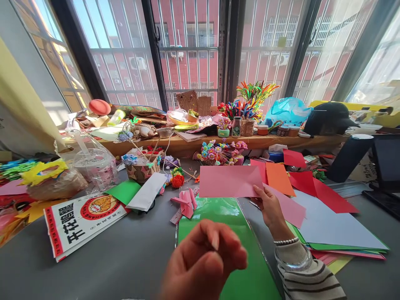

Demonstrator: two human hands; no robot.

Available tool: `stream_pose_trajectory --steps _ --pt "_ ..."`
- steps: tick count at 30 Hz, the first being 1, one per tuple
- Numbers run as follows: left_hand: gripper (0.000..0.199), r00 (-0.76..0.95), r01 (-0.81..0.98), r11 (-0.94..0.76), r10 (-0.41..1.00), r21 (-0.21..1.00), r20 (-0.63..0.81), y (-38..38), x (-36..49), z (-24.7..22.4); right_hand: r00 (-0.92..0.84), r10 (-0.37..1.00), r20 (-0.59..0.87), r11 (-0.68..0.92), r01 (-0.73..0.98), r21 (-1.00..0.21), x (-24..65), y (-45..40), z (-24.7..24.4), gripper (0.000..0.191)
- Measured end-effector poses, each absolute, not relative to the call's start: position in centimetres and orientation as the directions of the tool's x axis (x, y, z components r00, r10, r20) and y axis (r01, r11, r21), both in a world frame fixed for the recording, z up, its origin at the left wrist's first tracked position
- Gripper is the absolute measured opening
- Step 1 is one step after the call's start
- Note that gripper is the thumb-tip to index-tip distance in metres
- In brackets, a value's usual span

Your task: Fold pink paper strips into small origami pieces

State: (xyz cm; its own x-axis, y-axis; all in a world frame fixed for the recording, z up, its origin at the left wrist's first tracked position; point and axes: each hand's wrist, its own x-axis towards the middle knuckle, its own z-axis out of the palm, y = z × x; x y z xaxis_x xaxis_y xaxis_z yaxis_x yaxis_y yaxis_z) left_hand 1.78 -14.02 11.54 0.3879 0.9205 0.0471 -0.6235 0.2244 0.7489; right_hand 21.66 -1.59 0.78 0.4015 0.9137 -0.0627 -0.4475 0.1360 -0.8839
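My right hand (268, 204) pinches the lower right corner of a pink paper sheet (229, 181), held up above the desk. Close to the camera, my left hand (204, 258) is loosely curled, its fingertips a little apart and nothing visible between them. Under it lies a glossy green sheet (250, 250) with a clear edge. A folded pink paper piece (186, 203) rests by the green sheet's far left corner. Another pink sheet (289, 206) lies behind my right wrist, beside an orange sheet (278, 179).
At right is a stack of coloured paper topped by a pale sheet (340, 221), with red paper (334, 196) behind. A printed paper bag (84, 221), a white folded paper (146, 191) and a plastic cup (96, 166) stand left. Craft flowers (218, 152) line the back.
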Motion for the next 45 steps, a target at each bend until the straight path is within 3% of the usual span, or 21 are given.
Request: stream_pose_trajectory --steps 4,9,14,16,20,22,25,28,30,33,35,39,45 --pt "0.021 0.109 -0.622 0.065 0.994 0.78 0.004 -9.0 1.9 10.0 0.396 0.915 -0.077 0.128 -0.466 -0.875 21.8 -1.6 0.6 0.021" --pt "0.014 -0.208 -0.594 -0.102 0.978 0.798 -0.029 -2.0 0.6 5.8 0.416 0.907 -0.069 0.149 -0.469 -0.87 22.0 -1.3 0.2 0.021" --pt "0.009 -0.381 -0.5 -0.178 0.924 0.847 -0.03 0.5 -0.4 1.8 0.449 0.891 -0.071 0.146 -0.43 -0.891 22.0 -1.1 0.1 0.021" --pt "0.016 -0.417 -0.375 -0.25 0.905 0.893 0.078 0.7 -0.6 1.2 0.448 0.891 -0.07 0.141 -0.42 -0.896 21.9 -1.2 0.3 0.022" --pt "0.032 -0.25 -0.179 -0.237 0.95 0.955 0.189 0.8 -0.5 0.4 0.417 0.908 -0.049 0.138 -0.406 -0.904 21.6 -1.4 0.6 0.026" --pt "0.033 -0.122 -0.132 -0.177 0.979 0.975 0.162 0.9 -0.4 -0.2 0.431 0.902 -0.031 0.152 -0.385 -0.91 21.4 -1.4 0.5 0.028" --pt "0.03 -0.125 -0.073 -0.117 0.986 0.99 0.107 0.8 -0.2 -1.0 0.488 0.871 0.06 0.235 -0.306 -0.923 20.4 -1.5 0.0 0.033" --pt "0.031 -0.074 -0.124 -0.051 0.996 0.991 0.042 0.5 0.0 -1.1 0.475 0.846 0.243 0.303 -0.054 -0.951 18.7 -1.9 -0.6 0.025" --pt "0.031 0.023 -0.181 0.005 1.0 0.983 -0.001 0.3 0.3 -0.9 0.349 0.836 0.424 0.384 0.182 -0.905 17.6 -2.2 -1.0 0.025" --pt "0.03 0.084 -0.205 0.057 0.996 0.977 -0.041 0.1 0.8 -0.6 0.074 0.75 0.657 0.567 0.439 -0.697 16.6 -2.4 -1.7 0.056" --pt "0.032 0.127 -0.226 0.085 0.99 0.97 -0.057 0.0 1.1 -0.6 -0.049 0.744 0.666 0.578 0.548 -0.605 16.4 -2.3 -2.1 0.065" --pt "0.035 0.138 -0.311 0.142 0.985 0.94 -0.103 -0.1 1.4 -0.5 -0.13 0.736 0.665 0.569 0.65 -0.503 16.4 -2.0 -2.5 0.071" --pt "0.047 0.172 -0.32 0.077 0.985 0.944 -0.022 -0.9 1.5 0.4 -0.131 0.744 0.655 0.559 0.659 -0.503 16.5 -2.1 -2.4 0.075"
